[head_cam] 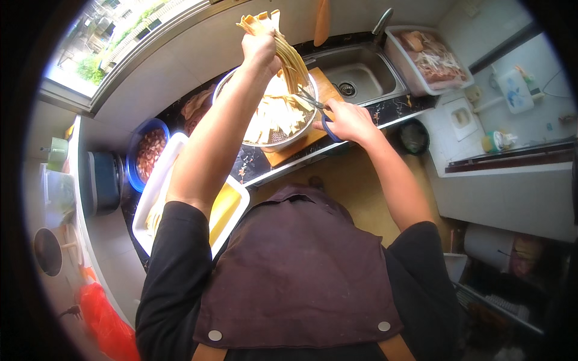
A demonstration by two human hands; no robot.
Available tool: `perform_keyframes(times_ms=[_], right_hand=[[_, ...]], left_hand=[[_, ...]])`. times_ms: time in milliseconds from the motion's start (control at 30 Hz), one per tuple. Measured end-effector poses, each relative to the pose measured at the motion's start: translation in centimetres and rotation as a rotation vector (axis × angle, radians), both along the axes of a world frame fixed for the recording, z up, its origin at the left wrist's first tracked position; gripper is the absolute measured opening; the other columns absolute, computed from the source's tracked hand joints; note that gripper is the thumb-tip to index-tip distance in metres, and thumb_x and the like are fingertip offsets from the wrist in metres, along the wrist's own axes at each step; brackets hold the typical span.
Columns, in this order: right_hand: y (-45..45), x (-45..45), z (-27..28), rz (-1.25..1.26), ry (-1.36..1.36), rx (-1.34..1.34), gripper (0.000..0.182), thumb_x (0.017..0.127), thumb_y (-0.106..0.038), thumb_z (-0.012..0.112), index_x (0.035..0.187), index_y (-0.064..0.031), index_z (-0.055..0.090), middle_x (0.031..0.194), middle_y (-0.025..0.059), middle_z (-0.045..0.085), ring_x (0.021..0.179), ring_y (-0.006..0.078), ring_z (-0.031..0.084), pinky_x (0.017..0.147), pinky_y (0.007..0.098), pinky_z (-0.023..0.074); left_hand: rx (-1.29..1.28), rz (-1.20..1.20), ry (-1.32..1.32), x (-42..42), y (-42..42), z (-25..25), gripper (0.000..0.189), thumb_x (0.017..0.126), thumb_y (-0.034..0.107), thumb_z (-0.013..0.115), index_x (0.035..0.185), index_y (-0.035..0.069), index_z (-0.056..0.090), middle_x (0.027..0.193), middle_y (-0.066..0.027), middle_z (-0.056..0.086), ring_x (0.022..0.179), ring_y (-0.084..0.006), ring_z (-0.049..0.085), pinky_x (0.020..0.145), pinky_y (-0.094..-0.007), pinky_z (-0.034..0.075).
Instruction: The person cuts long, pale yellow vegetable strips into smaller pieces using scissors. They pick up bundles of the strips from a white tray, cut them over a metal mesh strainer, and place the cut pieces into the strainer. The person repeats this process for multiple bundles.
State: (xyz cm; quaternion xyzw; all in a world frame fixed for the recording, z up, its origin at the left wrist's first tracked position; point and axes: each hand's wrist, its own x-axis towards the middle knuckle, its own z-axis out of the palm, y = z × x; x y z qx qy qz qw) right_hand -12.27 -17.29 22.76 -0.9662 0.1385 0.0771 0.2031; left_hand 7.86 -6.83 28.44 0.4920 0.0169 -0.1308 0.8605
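Observation:
My left hand (261, 48) grips a bundle of long yellowish strips (289, 56), possibly tofu skin, whose lower ends hang over a round metal colander (277, 146). Pale cut pieces (275, 113) lie inside the colander. In my right hand (350, 119) are scissors (314, 101) with blue handles; their blades are at the lower part of the strips, above the colander's right side. The colander rests partly on a wooden cutting board (332, 88). A white tray (241, 196) with yellow contents and strips is beneath my left forearm.
A blue bowl (130, 155) of pinkish pieces stands at the left. The steel sink (361, 67) lies right of the board, with a faucet (384, 20) behind it. A plastic tub (422, 83) of what looks like raw meat sits further right. A dark bin (413, 135) stands below the counter.

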Motion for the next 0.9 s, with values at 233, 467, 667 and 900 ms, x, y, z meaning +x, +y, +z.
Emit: perform_keyframes(times_ms=[233, 467, 667, 900], right_hand=[[-1.0, 2.2, -0.9, 0.141, -0.041, -0.093, 0.052, 0.081, -0.053, 0.073, 0.105, -0.0077, 0.067, 0.09, 0.0168, 0.072, 0.092, 0.0365, 0.068, 0.08, 0.0455, 0.0527], [-2.7, -1.0, -1.9, 0.008, -0.065, -0.128, 0.043, 0.08, -0.05, 0.075, 0.091, -0.0085, 0.069, 0.081, 0.0147, 0.071, 0.083, 0.0343, 0.07, 0.074, 0.0448, 0.0537], [-2.9, -2.7, -3.3, -0.105, -0.09, -0.042, 0.045, 0.079, -0.05, 0.076, 0.095, -0.0088, 0.069, 0.083, 0.0151, 0.072, 0.085, 0.0345, 0.07, 0.075, 0.0448, 0.054], [-1.6, -3.1, -3.8, -0.131, -0.05, 0.05, 0.048, 0.079, -0.053, 0.075, 0.098, -0.0084, 0.068, 0.084, 0.0166, 0.072, 0.086, 0.036, 0.07, 0.074, 0.0455, 0.0533]], left_hand=[[0.031, -0.087, 0.03, -1.1, 0.5, 1.0, 0.015, 0.097, 0.003, 0.054, 0.109, -0.004, 0.05, 0.086, -0.015, 0.059, 0.075, -0.027, 0.061, 0.068, -0.0429, 0.054], [-0.025, -0.206, 0.076, 1.6, 5.3, -0.3, 0.031, 0.102, 0.009, 0.046, 0.126, -0.007, 0.035, 0.102, -0.0199, 0.051, 0.088, -0.0321, 0.06, 0.088, -0.0559, 0.057], [-0.06, -0.196, 0.178, 3.3, 9.4, -10.5, 0.025, 0.101, 0.005, 0.043, 0.124, -0.002, 0.048, 0.111, -0.0197, 0.059, 0.097, -0.0314, 0.063, 0.089, -0.0525, 0.056], [0.197, -0.34, 0.174, 4.2, 10.7, -10.8, 0.028, 0.092, -0.003, 0.049, 0.12, -0.004, 0.053, 0.101, -0.0162, 0.067, 0.09, -0.0293, 0.07, 0.083, -0.0454, 0.06]])
